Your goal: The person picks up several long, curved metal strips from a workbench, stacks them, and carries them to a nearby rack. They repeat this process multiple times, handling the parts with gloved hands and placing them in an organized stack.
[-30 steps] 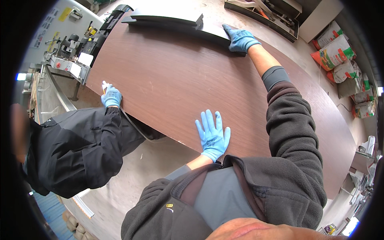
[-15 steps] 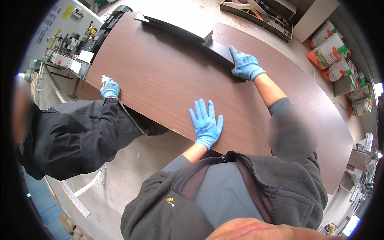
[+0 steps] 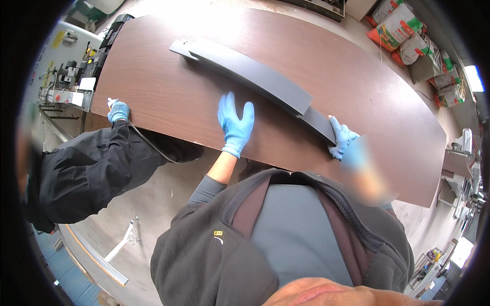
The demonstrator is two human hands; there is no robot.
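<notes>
A long dark grey panel (image 3: pixel 250 74), with a narrower strip (image 3: pixel 319 125) of the same colour jutting from its right end and a tab at its left end, lies aslant on a brown wood-grain tabletop (image 3: pixel 153 97). Gloved in light blue, my right hand (image 3: pixel 344 138) grips the tip of the strip, thumb on top and fingers at its end. My left hand (image 3: pixel 236 125), in a matching glove, is empty with thumb and fingers apart. It is over the tabletop's near part, short of the panel's near edge.
A co-worker's gloved hand (image 3: pixel 118 110) rests at the table's left edge, holding a small white thing beside a grey hose (image 3: pixel 148 144). Machinery (image 3: pixel 76 81) stands at the left end. Stacked bags (image 3: pixel 400 30) line the far right, and a white stand (image 3: pixel 124 238) is on the floor.
My right hand has drawn the panel and strip nearer to me. My left hand, earlier flat with spread fingers, has shifted left and turned. The view has also shifted.
</notes>
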